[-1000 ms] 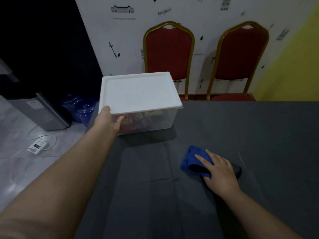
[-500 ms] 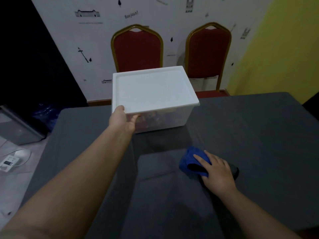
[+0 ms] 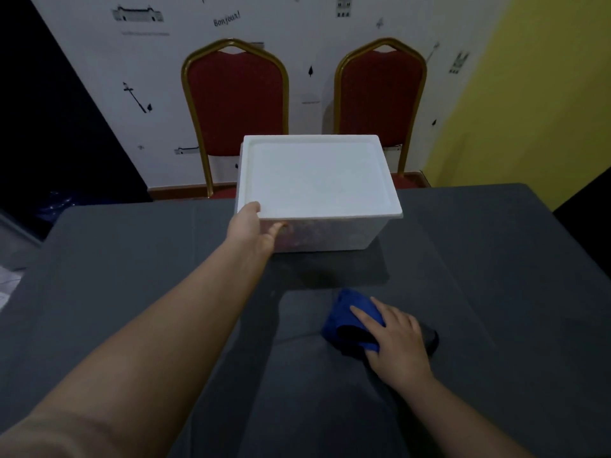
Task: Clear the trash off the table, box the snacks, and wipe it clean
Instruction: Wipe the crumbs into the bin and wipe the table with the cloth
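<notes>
A clear plastic storage box (image 3: 330, 234) with a white lid (image 3: 315, 176) stands at the far side of the dark grey table (image 3: 132, 276). Colourful snack packs show dimly through its wall. My left hand (image 3: 253, 228) grips the box's near-left corner under the lid rim. A blue cloth (image 3: 352, 317) lies on the table in front of the box, and my right hand (image 3: 396, 342) presses flat on it, fingers spread over the cloth.
Two red chairs with gold frames, the left chair (image 3: 234, 104) and the right chair (image 3: 380, 94), stand behind the table against a white wall. A yellow wall (image 3: 529, 94) is at the right. Dark floor area lies left of the table.
The box with my left hand on it has shifted rightward toward the table's middle as my view turned right. My right hand and the cloth stayed nearly in place.
</notes>
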{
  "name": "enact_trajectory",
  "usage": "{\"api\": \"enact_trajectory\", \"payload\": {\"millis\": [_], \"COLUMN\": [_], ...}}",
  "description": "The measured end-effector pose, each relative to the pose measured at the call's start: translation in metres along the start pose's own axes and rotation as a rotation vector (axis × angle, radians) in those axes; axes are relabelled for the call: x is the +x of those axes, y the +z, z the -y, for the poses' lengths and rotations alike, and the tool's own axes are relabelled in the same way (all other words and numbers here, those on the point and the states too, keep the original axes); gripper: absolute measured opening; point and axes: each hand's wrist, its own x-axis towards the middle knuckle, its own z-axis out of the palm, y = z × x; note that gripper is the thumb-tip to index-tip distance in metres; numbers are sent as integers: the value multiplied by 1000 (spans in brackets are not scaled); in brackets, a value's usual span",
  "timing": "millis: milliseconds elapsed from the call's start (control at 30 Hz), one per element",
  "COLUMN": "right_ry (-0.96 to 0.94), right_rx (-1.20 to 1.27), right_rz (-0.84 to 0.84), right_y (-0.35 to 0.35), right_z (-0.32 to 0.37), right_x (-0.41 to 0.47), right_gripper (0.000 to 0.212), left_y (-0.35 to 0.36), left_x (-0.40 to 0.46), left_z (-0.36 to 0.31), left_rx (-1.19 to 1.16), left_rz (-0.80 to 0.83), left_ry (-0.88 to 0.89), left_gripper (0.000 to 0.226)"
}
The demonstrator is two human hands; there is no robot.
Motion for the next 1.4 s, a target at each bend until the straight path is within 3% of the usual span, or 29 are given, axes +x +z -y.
{"api": "enact_trajectory", "payload": {"millis": [400, 833, 1000, 1067, 1167, 1267, 1400], "right_ry": [-53, -40, 41, 94, 142, 57, -212], "right_rx": [52, 64, 8, -15, -14, 15, 31], "right_rz": [-70, -56, -92, -100, -101, -97, -52], "right_y": [8, 7, 4, 4, 8, 21, 40], "right_z": [-11, -8, -1, 6, 39, 98, 172], "right_x": [6, 5, 18, 32, 59, 76, 54], "right_gripper": [69, 73, 79, 76, 69, 70, 71], "left_y": [10, -3, -34, -52, -95, -152, -219], "left_x": [20, 32, 30, 33, 46, 61, 82], "left_z": [13, 7, 2, 1, -9, -26, -59], "left_rx": [20, 39, 399, 525, 694, 920, 1145], "left_rz": [-56, -2, 142, 82, -23, -135, -180], "left_ry": [3, -48, -99, -42, 101, 281, 389], "left_gripper": [46, 40, 57, 64, 57, 50, 50]}}
